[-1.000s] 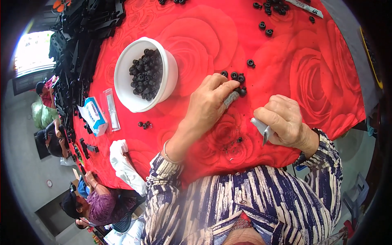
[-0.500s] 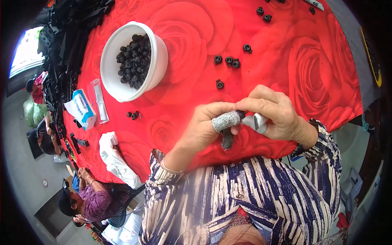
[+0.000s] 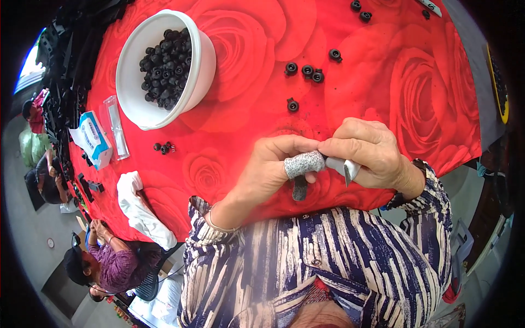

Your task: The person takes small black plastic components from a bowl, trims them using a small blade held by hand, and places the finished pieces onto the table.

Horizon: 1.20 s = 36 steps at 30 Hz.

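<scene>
Along the left edge of the red tablecloth (image 3: 246, 117): one heap of black parts (image 3: 60, 60), perhaps banked there to spare room. Next, one blue-and-white tissue box (image 3: 98, 146), a sheet protruding; lower down, one co-worker in a purple top (image 3: 117, 263), seated at the table. Beside the box, one long clear plastic case (image 3: 116, 128), probably set aside from the hands. One white cloth (image 3: 136, 210), crumpled at the near edge. One white bowl (image 3: 205, 68), its wall likely keeping a pile of small black pieces (image 3: 167, 68) from rolling.

One left hand (image 3: 268, 167), fingers bent and drawn together; its grey finger sleeve (image 3: 303, 164) presumably guarded against the blade. Whether these fingers gripped a piece could not be told. One right hand (image 3: 372, 153), fingers closed around a metal blade (image 3: 348, 174), pinched close to the tip, it seemed for control.

Position of pieces relative to the fingers: bowlful well apart, up and left; five loose pieces (image 3: 293, 105) scattered beyond the meeting fingertips, none of them touching the hands; anything between the fingertips was hidden.
</scene>
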Tool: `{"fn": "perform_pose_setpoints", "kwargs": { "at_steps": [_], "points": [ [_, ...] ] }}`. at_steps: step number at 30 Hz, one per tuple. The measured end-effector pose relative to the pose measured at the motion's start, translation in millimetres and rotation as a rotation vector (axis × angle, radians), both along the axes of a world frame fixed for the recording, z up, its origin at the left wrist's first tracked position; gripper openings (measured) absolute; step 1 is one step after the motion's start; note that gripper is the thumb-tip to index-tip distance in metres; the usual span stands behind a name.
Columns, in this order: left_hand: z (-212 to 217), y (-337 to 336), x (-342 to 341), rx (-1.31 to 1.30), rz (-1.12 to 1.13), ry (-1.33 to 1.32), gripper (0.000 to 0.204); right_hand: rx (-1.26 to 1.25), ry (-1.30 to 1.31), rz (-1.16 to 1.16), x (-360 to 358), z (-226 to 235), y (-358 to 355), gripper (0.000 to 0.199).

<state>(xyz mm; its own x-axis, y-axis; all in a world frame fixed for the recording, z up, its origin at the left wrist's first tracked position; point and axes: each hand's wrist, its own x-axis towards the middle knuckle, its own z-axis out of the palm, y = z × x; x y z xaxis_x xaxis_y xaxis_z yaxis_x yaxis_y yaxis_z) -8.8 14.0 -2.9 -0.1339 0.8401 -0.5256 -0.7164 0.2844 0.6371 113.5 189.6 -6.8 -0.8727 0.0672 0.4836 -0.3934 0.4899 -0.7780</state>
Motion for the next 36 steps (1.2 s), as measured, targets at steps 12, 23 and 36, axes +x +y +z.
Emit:
{"fn": "perform_pose_setpoints", "kwargs": {
  "at_steps": [12, 23, 36],
  "points": [
    [-2.0, -3.5, 12.7, 0.068, 0.115, -0.120, 0.022, 0.230, 0.185, -0.039, 3.3, -0.2, -1.0, 0.043],
    [-3.4, -2.3, 15.8, 0.052, 0.116, -0.045, 0.025, 0.286, 0.202, -0.042, 7.3, -1.8, 0.1, 0.043],
    [-4.7, -2.3, 12.3, 0.125, 0.138, -0.018, 0.025, -0.001, -0.262, -0.061, 2.8, 5.6, 3.3, 0.024]
  ]
}}
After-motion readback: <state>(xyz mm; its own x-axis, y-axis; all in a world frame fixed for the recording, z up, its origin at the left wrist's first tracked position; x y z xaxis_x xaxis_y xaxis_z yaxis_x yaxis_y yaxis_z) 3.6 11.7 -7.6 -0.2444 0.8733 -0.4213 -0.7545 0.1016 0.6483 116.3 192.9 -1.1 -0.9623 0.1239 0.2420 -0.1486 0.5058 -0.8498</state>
